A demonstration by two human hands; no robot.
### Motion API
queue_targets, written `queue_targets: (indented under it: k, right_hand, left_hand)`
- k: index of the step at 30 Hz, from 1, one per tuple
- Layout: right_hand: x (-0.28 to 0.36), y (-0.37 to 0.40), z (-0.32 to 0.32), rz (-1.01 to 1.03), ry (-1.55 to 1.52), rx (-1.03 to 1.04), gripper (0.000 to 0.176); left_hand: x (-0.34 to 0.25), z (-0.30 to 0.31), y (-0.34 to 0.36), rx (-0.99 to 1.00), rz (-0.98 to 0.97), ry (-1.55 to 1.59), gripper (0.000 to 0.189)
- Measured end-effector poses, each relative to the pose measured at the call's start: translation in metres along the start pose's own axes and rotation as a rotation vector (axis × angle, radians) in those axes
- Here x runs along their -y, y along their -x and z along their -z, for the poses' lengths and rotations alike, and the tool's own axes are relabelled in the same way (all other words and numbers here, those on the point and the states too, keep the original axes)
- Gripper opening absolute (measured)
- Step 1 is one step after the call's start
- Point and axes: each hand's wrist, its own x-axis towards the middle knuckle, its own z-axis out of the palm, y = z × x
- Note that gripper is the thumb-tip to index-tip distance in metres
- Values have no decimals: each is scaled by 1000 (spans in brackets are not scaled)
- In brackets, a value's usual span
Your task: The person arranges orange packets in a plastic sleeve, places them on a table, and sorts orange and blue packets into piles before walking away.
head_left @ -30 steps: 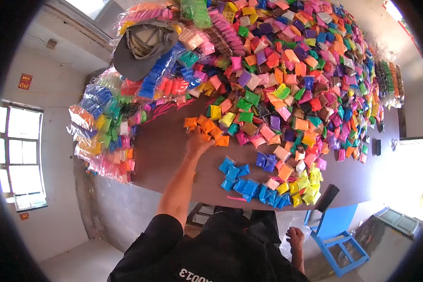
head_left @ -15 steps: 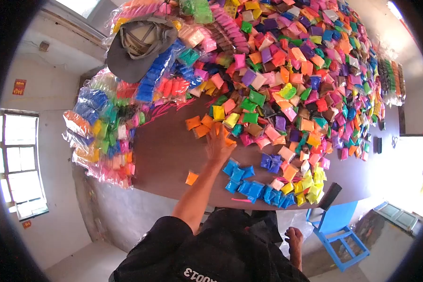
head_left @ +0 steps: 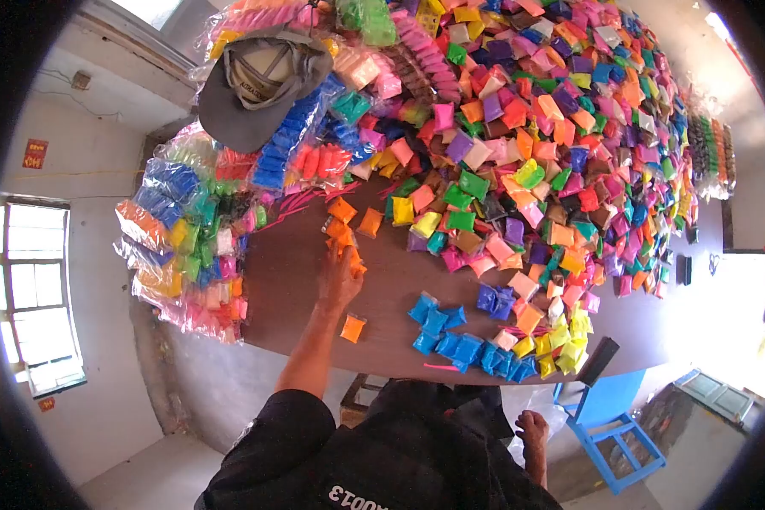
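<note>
My left hand [head_left: 341, 281] reaches over the brown table, its fingers closed on small orange packets [head_left: 356, 265] that partly show past the fingertips. Just beyond it lie more orange packets, one [head_left: 370, 223] a little apart to the right. A single orange packet [head_left: 353, 328] rests nearer the table's front edge. Down beside my body, off the table, hangs my right hand [head_left: 533, 433] with curled fingers and nothing visible in it. Blue packets [head_left: 461, 348] form a group to the right of my left hand, with yellow packets [head_left: 573, 344] farther right.
A large heap of mixed-colour packets [head_left: 552, 127] covers the far right of the table [head_left: 280, 280]. Filled clear bags [head_left: 183, 246] line the left side, and a grey cap [head_left: 263, 85] lies on top. Pink strips [head_left: 297, 202] sit nearby. A blue chair [head_left: 608, 408] stands front right.
My left hand has moved left and toward me, away from the heap, bringing orange packets along. The other orange packets at the far side are spread differently. My right hand stays put.
</note>
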Motion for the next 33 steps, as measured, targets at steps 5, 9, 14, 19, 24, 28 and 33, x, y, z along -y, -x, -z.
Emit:
queue_targets:
  k: [5, 9, 14, 19, 24, 28, 33]
  right_hand:
    - [8, 6, -8, 7, -58, -7, 35]
    - [15, 6, -7, 37, -30, -20, 35]
    - [28, 11, -8, 66, 22, -28, 37]
    - [15, -3, -13, 58, 56, 17, 37]
    - [17, -10, -20, 62, 44, 57, 36]
    - [27, -13, -21, 83, 84, 60, 39]
    - [34, -13, -21, 116, 100, 78, 41]
  left_hand:
    - [-19, 22, -47, -40, -19, -77, 78]
    - [-20, 3, -91, -167, 49, -120, 79]
    - [8, -35, -89, -30, 116, -73, 62]
    - [44, -31, -39, -20, -31, -7, 55]
    - [55, 0, 1, -188, -98, 144, 56]
    - [52, 31, 39, -134, 139, 243, 54]
    - [52, 15, 113, 74, 478, 260, 56]
